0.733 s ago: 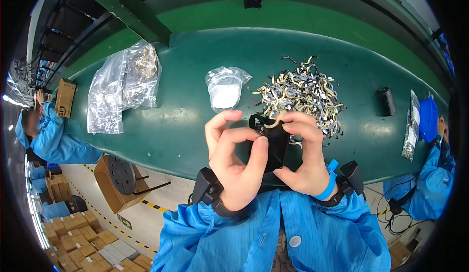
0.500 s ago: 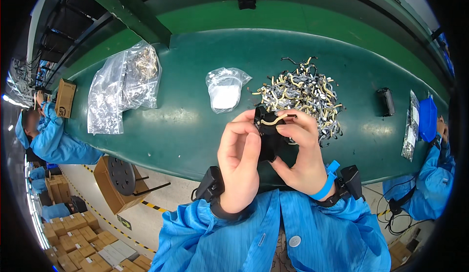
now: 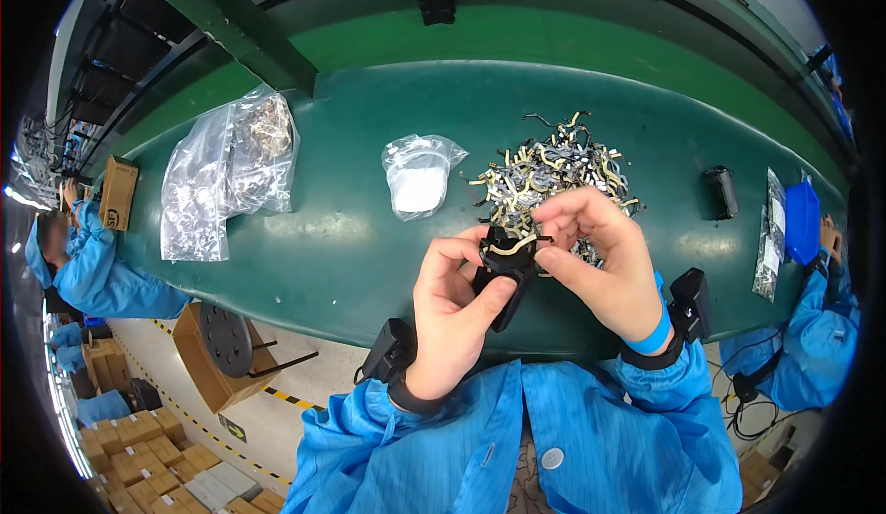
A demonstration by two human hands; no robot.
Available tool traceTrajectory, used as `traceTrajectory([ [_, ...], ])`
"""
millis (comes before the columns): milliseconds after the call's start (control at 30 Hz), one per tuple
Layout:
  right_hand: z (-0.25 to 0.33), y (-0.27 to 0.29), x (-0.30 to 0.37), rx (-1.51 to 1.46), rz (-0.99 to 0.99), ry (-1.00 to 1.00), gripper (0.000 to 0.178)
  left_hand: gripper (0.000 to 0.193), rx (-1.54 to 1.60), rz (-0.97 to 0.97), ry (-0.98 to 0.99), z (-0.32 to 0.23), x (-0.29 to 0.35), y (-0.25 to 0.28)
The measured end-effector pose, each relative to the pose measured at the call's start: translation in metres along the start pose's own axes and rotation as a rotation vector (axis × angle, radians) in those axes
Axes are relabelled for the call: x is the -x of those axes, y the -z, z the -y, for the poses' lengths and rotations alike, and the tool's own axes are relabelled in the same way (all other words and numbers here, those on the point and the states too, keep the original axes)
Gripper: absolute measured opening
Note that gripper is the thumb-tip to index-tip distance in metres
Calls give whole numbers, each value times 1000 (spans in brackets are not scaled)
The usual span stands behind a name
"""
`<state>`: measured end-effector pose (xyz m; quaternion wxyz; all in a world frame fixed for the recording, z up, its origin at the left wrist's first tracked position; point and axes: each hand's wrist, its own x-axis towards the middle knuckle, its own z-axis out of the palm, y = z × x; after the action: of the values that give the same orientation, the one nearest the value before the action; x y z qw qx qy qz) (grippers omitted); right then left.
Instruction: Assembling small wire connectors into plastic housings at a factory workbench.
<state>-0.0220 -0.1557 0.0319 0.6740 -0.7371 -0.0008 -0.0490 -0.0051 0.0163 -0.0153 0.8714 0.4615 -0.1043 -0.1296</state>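
Observation:
My left hand (image 3: pixel 458 291) grips a black plastic housing (image 3: pixel 506 283), thumb across its near face and fingers behind it. Across the housing's upper end lies a short cable (image 3: pixel 509 247) in a cream sleeve, with a dark connector at its right end. My right hand (image 3: pixel 598 254) is closed at that connector end, thumb tip against it; its fingertips are partly hidden. Just beyond both hands spreads a pile of similar short cables (image 3: pixel 554 168) in cream, grey and black, part of it covered by my right hand.
A clear bag with white contents (image 3: pixel 420 186) lies left of the pile, larger clear bags (image 3: pixel 198 200) farther left. A black housing (image 3: pixel 720 193), a bagged item (image 3: pixel 769 246) and a blue bin (image 3: pixel 802 223) lie right. Another black part (image 3: pixel 437 3) sits on the far ledge. Co-workers sit at both ends.
My right hand has shifted from the housing's right side to the cable's connector end, its lower fingers off the housing. My left thumb now presses on the housing's near face.

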Motion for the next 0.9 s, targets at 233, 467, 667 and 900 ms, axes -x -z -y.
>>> traceTrajectory([
  [233, 4, 2, -5, -15, 82, 5, 12, 35, 31, 44, 45, 0, 1, 3],
  [467, 6, 4, -8, 62, 135, 63, 12, 34, 27, 74, 56, -1, 2, 6],
  [667, 5, 4, -12, 469, 27, 495, 20, 37, 105, 161, 145, -6, 2, 5],
  [900, 1, 2, 0, 690, -31, 712, 23, 41, 251, 138, 280, -9, 2, 9],
])
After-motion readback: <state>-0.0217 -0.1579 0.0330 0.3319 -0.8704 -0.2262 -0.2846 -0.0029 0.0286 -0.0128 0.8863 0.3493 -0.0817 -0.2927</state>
